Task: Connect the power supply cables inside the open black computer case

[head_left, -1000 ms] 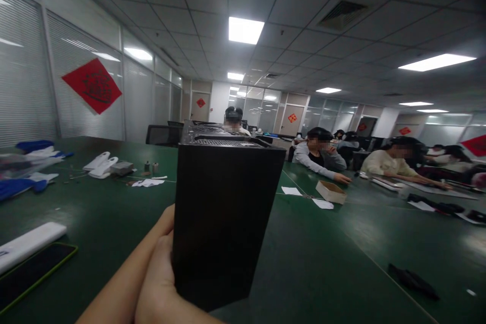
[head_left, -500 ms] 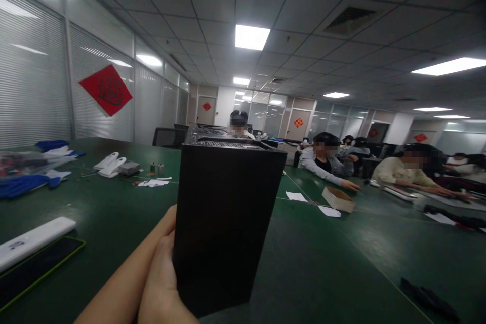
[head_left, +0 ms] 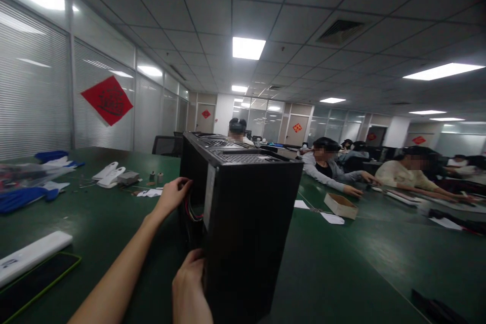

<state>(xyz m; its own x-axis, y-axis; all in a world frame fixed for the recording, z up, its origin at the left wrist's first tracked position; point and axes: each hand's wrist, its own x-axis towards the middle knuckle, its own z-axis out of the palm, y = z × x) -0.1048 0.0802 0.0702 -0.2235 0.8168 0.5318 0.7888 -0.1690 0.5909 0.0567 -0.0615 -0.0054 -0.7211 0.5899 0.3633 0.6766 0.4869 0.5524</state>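
Note:
A black computer case (head_left: 250, 233) stands upright on the green table, its perforated top facing up and a narrow plain end toward me. Its left side is open, and red and dark cables (head_left: 193, 210) show in the shadowed inside. My left hand (head_left: 173, 196) reaches to the far part of that opening, with its fingers bent and closed at the edge. Lower and nearer, my right hand (head_left: 192, 283) grips the near left edge of the case; the case partly hides its fingertips.
At left lie a long white box (head_left: 34, 258), a green-edged phone-like slab (head_left: 38, 283) and blue gloves (head_left: 25, 197). White plastic pieces (head_left: 109, 174) and a grey block (head_left: 128, 177) sit beyond. Rightward are an open carton (head_left: 340, 206), paper slips and several seated people (head_left: 328, 167).
The case has turned, so its open left side and cables now show. My hands, close together before, are apart: the left farther along the case, the right at its near edge.

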